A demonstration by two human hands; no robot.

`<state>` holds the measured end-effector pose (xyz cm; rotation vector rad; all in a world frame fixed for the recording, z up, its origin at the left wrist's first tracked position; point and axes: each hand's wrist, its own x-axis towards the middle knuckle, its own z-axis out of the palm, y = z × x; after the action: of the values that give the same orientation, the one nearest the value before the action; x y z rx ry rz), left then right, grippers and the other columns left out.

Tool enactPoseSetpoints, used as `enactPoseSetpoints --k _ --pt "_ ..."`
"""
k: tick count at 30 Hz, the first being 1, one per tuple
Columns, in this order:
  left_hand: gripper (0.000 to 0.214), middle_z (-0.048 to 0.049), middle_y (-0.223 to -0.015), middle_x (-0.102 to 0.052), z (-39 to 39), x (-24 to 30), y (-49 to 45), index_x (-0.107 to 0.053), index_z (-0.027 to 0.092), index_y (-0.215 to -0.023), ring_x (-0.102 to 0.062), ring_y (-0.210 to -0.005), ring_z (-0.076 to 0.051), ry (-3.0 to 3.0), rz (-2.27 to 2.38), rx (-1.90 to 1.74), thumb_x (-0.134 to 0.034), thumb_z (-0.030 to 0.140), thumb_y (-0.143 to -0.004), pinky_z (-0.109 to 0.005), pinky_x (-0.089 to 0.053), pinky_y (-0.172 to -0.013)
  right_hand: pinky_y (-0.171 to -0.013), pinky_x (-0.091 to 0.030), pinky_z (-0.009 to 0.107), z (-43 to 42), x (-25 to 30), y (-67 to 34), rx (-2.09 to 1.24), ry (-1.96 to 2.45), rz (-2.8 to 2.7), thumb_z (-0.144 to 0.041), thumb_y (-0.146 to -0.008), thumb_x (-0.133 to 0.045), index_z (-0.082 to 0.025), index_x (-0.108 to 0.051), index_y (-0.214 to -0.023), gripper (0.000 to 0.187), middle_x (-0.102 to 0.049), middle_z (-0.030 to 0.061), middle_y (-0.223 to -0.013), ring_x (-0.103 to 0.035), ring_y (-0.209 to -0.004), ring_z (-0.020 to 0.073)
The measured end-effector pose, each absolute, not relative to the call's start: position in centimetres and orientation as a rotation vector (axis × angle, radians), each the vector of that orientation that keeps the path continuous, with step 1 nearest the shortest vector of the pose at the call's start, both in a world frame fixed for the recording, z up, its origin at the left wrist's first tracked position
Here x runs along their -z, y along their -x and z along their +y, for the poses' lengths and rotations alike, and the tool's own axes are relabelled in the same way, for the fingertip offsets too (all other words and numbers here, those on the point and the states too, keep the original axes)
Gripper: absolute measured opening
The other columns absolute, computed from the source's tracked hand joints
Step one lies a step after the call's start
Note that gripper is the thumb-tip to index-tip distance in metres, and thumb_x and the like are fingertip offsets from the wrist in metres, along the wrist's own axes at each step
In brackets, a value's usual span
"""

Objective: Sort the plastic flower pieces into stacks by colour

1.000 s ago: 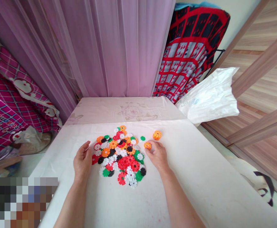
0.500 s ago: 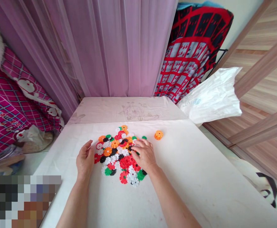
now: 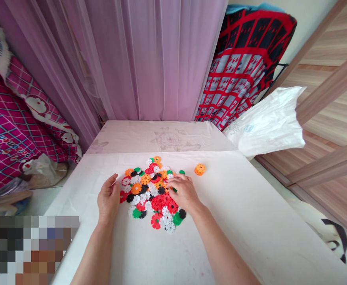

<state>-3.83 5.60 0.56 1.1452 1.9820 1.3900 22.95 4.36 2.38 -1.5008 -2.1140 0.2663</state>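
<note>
A loose pile of plastic snowflake discs in red, white, orange, black and green lies on the white-covered table. My right hand is over the pile's right side, thumb and fingers apart, with a bit of green showing between them. Its fingertips touch or hover just above the discs; which of these, I cannot tell. At the pile's left edge my left hand stands on its side, thumb apart from slightly curled fingers, with nothing visible in it. A small stack of orange snowflake discs sits apart, beyond my right hand.
The table has a floral-printed far strip. Behind it hangs a purple curtain. A white plastic bag stands at the right edge, near a red and black cloth. Pink checked fabric is at the left.
My right hand has drawn back slightly to the right, uncovering a black disc at the pile's lower right. My left hand keeps its place beside the pile. The view has shifted a little.
</note>
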Motion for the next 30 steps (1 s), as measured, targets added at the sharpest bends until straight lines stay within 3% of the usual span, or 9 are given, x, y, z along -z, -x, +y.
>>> enactPoseSetpoints --k 7,18,24,30 --pt "0.042 -0.0077 -0.113 -0.072 5.7 -0.2 4.0 -0.068 0.022 -0.118 -0.067 -0.098 -0.02 -1.149 1.973 -1.396 -0.053 0.037 -0.081 -0.036 -0.053 -0.092 -0.099 -0.037 0.043 4.5 -2.7 -23.4 -0.376 1.463 -2.243 -0.02 -0.075 -0.074 -0.029 -0.072 -0.098 0.025 -0.074 -0.0006 -0.111 -0.054 -0.119 0.0236" --pt "0.043 -0.0082 -0.114 -0.071 5.7 -0.5 3.9 -0.069 0.021 -0.118 -0.066 -0.099 -0.021 -1.127 1.981 -1.388 -0.053 0.036 -0.081 -0.035 -0.052 -0.091 -0.094 -0.045 0.039 4.7 -1.2 -24.8 -0.223 1.462 -1.958 -0.019 -0.077 -0.068 -0.025 -0.067 -0.102 0.026 -0.073 0.0043 -0.107 -0.062 -0.106 0.023" --pt "0.048 -0.0058 -0.103 -0.072 5.6 -0.5 3.9 -0.068 0.021 -0.12 -0.061 -0.073 -0.015 -1.154 2.005 -1.354 -0.053 0.041 -0.079 -0.028 -0.051 -0.068 -0.089 -0.051 0.04 3.9 1.2 -30.2 -0.109 1.661 -1.499 -0.034 -0.079 -0.062 -0.022 -0.065 -0.1 0.024 -0.074 0.0077 -0.104 -0.067 -0.098 0.0245" --pt "0.052 -0.0033 -0.091 -0.069 5.6 -0.5 3.8 -0.068 0.019 -0.12 -0.053 -0.061 -0.011 -1.144 1.992 -1.363 -0.052 0.044 -0.077 -0.024 -0.046 -0.057 -0.089 -0.052 0.039 4.2 2.4 -29.6 -0.085 1.621 -1.602 -0.031 -0.078 -0.061 -0.023 -0.066 -0.101 0.025 -0.074 0.0074 -0.105 -0.067 -0.097 0.0232"
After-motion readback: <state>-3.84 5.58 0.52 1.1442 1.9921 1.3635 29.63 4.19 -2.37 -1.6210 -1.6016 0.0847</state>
